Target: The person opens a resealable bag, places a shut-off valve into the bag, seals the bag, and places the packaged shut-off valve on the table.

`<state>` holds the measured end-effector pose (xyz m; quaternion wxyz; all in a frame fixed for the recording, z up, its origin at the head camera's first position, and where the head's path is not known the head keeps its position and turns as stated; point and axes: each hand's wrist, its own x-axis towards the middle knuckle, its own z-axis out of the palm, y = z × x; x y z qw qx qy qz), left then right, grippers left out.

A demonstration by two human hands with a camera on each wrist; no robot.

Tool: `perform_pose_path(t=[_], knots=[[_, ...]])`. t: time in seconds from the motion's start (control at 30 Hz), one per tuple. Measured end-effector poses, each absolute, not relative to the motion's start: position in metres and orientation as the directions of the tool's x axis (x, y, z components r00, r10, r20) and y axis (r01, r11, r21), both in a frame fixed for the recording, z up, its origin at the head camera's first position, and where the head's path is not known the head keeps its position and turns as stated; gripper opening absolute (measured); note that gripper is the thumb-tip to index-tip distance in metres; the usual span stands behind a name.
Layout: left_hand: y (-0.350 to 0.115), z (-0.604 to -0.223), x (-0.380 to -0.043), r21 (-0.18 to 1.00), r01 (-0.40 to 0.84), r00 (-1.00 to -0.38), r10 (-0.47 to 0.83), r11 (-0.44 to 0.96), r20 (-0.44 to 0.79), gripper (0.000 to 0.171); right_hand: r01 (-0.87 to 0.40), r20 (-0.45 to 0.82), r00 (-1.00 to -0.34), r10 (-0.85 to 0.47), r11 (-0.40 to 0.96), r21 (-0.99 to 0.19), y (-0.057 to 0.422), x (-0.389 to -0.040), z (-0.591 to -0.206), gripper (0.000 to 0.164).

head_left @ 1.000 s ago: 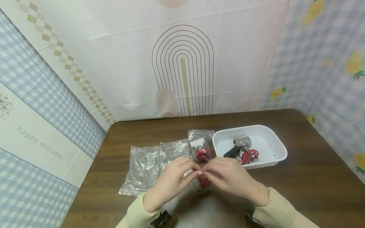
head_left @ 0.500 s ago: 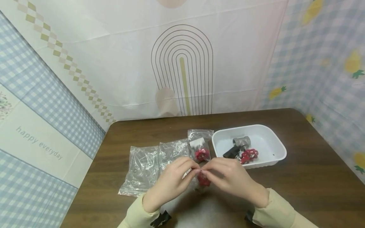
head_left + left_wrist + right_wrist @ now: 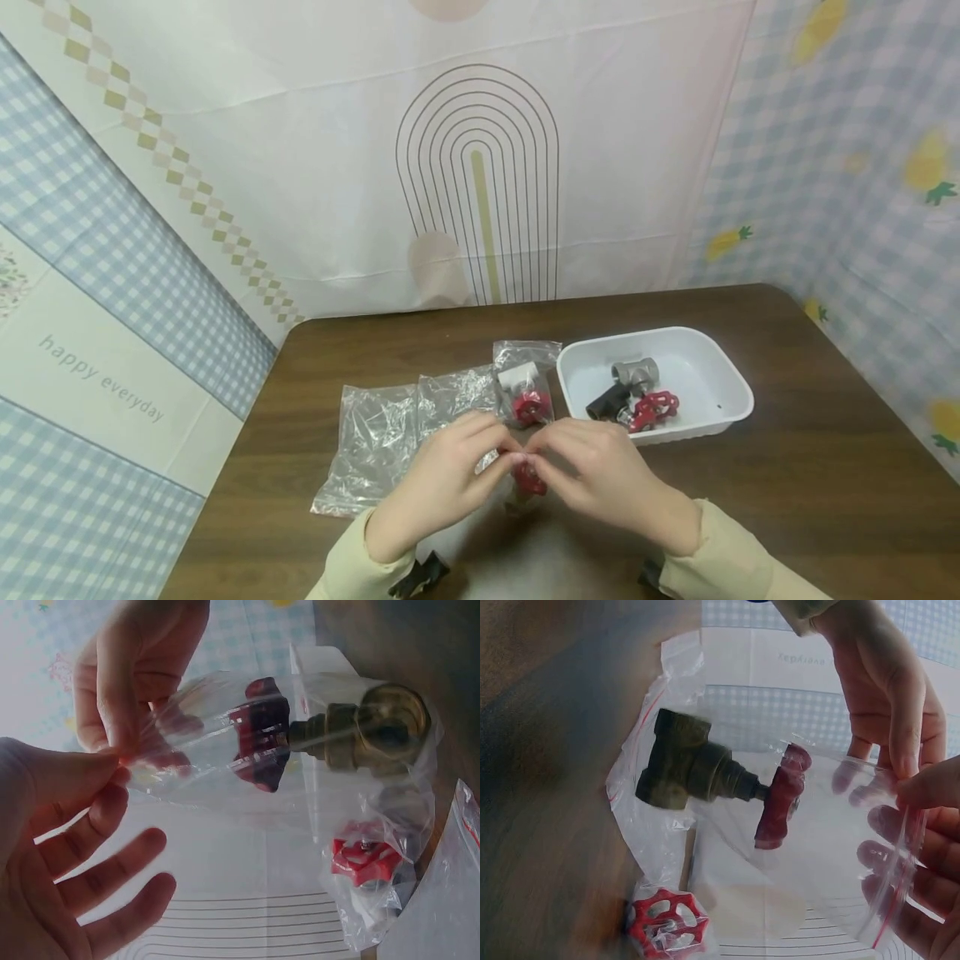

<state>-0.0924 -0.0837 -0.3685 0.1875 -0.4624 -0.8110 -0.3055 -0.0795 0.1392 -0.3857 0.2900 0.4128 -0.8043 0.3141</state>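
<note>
My left hand [image 3: 453, 475] and right hand [image 3: 600, 467] meet at the front middle of the table. Between thumb and finger, each pinches the top edge of a clear zip bag [image 3: 832, 825], which has a red line along its mouth. Inside the bag hangs a brass valve [image 3: 697, 761] with a red handwheel [image 3: 781, 799]. Its brass body points down, and the handwheel [image 3: 529, 479] shows just below my fingertips in the head view. The other fingers of my left hand [image 3: 82, 840] are spread loosely. My right fingers [image 3: 937, 855] lie behind the bag's clear film.
Beyond the hands lies another bagged valve [image 3: 530, 406], with a red handwheel and a white body. Flat clear bags [image 3: 375, 442] are spread to the left. At the right, a white tray [image 3: 716, 367] holds a steel tee [image 3: 634, 372], a black fitting and a red-handled valve.
Both hands keep their pinch on the zip bag's top edge. The bag and valve have shifted slightly left; the fingertips move only a little along the edge.
</note>
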Motion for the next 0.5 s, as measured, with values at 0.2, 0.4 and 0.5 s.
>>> perform_pose_path(t=[0.2,0.4,0.5], knots=[[-0.0825,-0.3659,-0.0899,0.301,0.860,-0.508,0.624,0.413,0.594,0.007,-0.838,0.716,-0.503,-0.484,0.475,-0.268,0.1375,-0.0789,-0.3842,0.008],[-0.0819,-0.3642,-0.0888,0.292,0.869,-0.489,0.610,0.399,0.624,0.006,-0.841,0.721,-0.502,-0.478,0.463,-0.280,0.1379,-0.0787,-0.3835,0.009],[-0.0820,-0.3636,-0.0873,0.298,0.869,-0.488,0.589,0.394,0.643,0.007,-0.844,0.728,-0.501,-0.468,0.452,-0.290,0.1377,-0.0787,-0.3838,0.011]])
